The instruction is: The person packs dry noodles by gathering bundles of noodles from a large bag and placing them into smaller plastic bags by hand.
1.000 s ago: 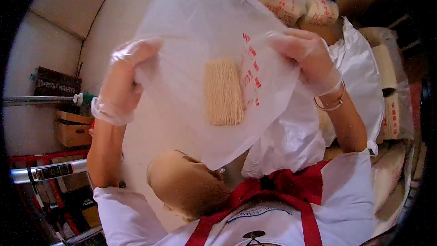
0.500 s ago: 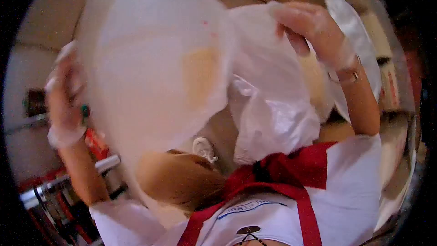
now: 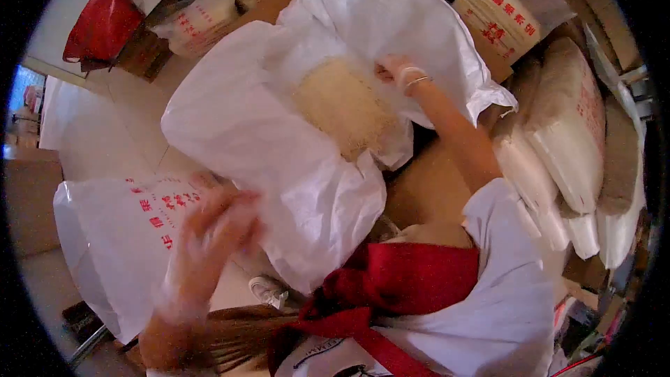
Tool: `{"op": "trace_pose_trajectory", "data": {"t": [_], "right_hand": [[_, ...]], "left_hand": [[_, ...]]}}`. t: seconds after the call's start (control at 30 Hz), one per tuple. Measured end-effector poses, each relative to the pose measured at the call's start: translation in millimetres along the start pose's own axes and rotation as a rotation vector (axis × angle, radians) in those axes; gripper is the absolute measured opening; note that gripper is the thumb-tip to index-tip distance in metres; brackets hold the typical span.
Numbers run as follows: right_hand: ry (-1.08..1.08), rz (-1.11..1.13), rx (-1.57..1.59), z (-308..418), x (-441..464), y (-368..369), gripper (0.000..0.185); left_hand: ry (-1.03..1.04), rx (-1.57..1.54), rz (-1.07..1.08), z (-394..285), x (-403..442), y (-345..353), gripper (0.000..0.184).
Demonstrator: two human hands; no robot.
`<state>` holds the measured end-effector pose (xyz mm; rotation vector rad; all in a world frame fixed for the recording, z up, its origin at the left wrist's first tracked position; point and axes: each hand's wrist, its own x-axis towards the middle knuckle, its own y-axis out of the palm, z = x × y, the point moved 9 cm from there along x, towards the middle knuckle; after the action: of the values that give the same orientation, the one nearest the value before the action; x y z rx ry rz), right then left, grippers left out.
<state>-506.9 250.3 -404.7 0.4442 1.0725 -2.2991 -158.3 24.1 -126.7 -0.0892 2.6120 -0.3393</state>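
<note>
My left hand (image 3: 216, 234), in a clear glove and blurred by motion, has its fingers pressed together at the edge of a translucent plastic bag (image 3: 115, 244) with red print, which hangs to its left. A large white sack (image 3: 244, 108) lies open in the middle, its folds spread wide. Inside it is a pale, dry, noodle-like mass (image 3: 342, 108). Just right of this mass is my gloved right hand (image 3: 396, 71), fingers curled closed against the sack's inner side; what they pinch is too small to tell.
Filled packs (image 3: 565, 126) stand at the right, with a printed pack (image 3: 495, 17) above them. Red-printed packs (image 3: 202, 21) and a red bag (image 3: 105, 21) are at the upper left. A shoe (image 3: 269, 292) shows below the sack.
The view has turned toward the open sack. The plastic bag has moved from between both hands to the lower left. My right hand has let go of it and reached into the sack.
</note>
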Motion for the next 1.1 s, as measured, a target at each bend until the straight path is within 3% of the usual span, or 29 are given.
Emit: {"op": "trace_pose_trajectory", "data": {"t": [0.03, 0.07, 0.1, 0.13, 0.17, 0.23, 0.27, 0.3, 0.33, 0.53, 1.1], "right_hand": [[-0.024, -0.014, -0.044, -0.3, 3.7, 5.5, 0.037], [-0.045, -0.028, -0.082, 1.3, 8.0, 9.3, 0.037], [-0.069, -0.043, -0.113, 0.0, 15.4, 11.8, 0.037], [-0.081, -0.055, -0.141, -2.5, 22.6, 17.2, 0.037], [-0.095, -0.061, -0.163, -3.2, 28.5, 21.3, 0.037], [-0.112, -0.07, -0.208, 1.0, 34.4, 23.3, 0.038], [-0.122, -0.074, -0.221, 0.1, 39.4, 25.1, 0.038], [-0.13, -0.079, -0.242, -1.1, 46.3, 27.5, 0.038], [-0.132, -0.079, -0.256, -2.7, 50.0, 30.5, 0.038], [-0.146, -0.071, -0.323, -19.4, 54.9, 65.9, 0.04], [-0.19, -0.07, -0.36, -12.6, 28.3, 92.2, 0.045]], "left_hand": [[0.077, 0.036, 0.05, 8.1, 37.3, 12.3, 0.047], [-0.097, -0.304, 0.077, 27.4, 74.7, 33.0, 0.047], [-0.054, -0.378, 0.178, 39.6, 112.8, 53.9, 0.041], [0.116, -0.343, 0.305, 62.8, 159.5, 72.6, 0.032], [0.056, -0.19, 0.189, 81.8, 199.1, 82.7, 0.031], [0.504, 0.428, -0.041, 107.3, 278.6, 101.1, 0.032], [0.211, -0.281, 0.048, 145.2, 321.2, 110.8, 0.029], [-0.045, -1.035, -0.064, 183.4, 355.6, 120.4, 0.027], [-0.165, -1.208, -0.224, 209.9, 372.4, 123.1, 0.028], [-0.422, -0.842, -0.423, 263.1, 371.1, 130.1, 0.029], [-0.501, -0.623, -0.406, 248.3, 369.0, 143.0, 0.033]]}}
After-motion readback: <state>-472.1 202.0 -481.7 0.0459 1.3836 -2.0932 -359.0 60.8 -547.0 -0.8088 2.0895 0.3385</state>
